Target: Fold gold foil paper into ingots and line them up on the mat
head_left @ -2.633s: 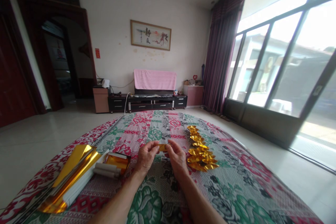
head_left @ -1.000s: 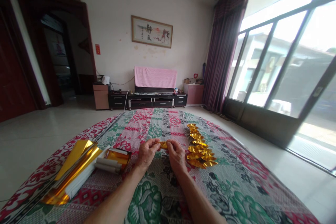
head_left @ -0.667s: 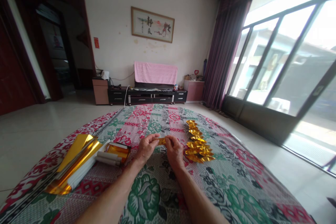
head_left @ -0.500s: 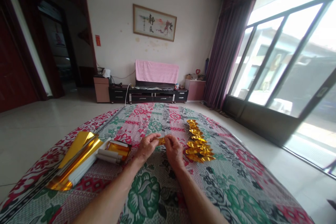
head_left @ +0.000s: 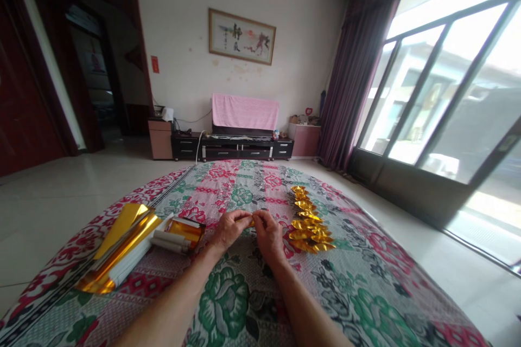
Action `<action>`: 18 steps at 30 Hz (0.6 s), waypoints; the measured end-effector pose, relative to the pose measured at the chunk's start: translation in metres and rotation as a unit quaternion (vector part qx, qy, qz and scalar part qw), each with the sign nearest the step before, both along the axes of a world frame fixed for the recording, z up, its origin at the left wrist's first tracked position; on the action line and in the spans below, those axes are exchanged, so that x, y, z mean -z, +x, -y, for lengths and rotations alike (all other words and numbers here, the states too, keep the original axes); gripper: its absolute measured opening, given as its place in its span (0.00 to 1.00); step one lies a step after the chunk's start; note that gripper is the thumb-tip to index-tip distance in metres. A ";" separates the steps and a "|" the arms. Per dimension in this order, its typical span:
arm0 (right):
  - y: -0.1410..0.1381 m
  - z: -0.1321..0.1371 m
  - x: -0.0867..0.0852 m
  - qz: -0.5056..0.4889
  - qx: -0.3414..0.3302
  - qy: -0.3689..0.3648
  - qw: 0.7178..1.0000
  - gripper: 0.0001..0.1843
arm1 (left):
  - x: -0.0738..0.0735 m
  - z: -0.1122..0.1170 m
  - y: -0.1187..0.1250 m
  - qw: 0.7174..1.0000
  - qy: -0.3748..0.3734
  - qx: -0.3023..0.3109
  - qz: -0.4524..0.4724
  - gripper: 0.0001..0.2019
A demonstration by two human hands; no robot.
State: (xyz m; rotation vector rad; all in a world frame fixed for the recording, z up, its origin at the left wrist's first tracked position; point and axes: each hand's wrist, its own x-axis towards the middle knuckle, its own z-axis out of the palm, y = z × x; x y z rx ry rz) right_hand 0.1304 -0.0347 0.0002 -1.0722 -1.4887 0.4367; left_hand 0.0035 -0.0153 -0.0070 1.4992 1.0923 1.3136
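Over the middle of the flowered cloth [head_left: 226,303], my left hand [head_left: 231,226] and my right hand [head_left: 268,233] meet at the fingertips. Both are closed in a pinch on a small piece of gold foil paper [head_left: 253,222], mostly hidden by the fingers. To the right of my right hand lies a row of folded gold paper ingots [head_left: 308,222], several of them overlapping. Left of my left hand are loose sheets of gold foil paper [head_left: 126,222], partly curled, and white paper rolls [head_left: 169,241] beside an open box [head_left: 195,232] with gold paper in it.
The cloth covers a round table. Beyond it stands a low black TV cabinet [head_left: 236,150], with a pink towel [head_left: 245,111] draped over the television. A purple curtain [head_left: 352,76] and glass doors [head_left: 439,87] line the right side; a dark doorway [head_left: 97,70] is at left.
My hands have drawn closer together, and less of the gold foil paper shows between the fingers. The whole view has shifted slightly; the ingots and loose sheets lie as before.
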 end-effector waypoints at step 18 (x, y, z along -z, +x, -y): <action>-0.001 0.001 -0.002 0.002 0.004 -0.016 1.000 0.11 | -0.007 0.007 0.002 0.992 0.034 -0.073 -0.096 0.13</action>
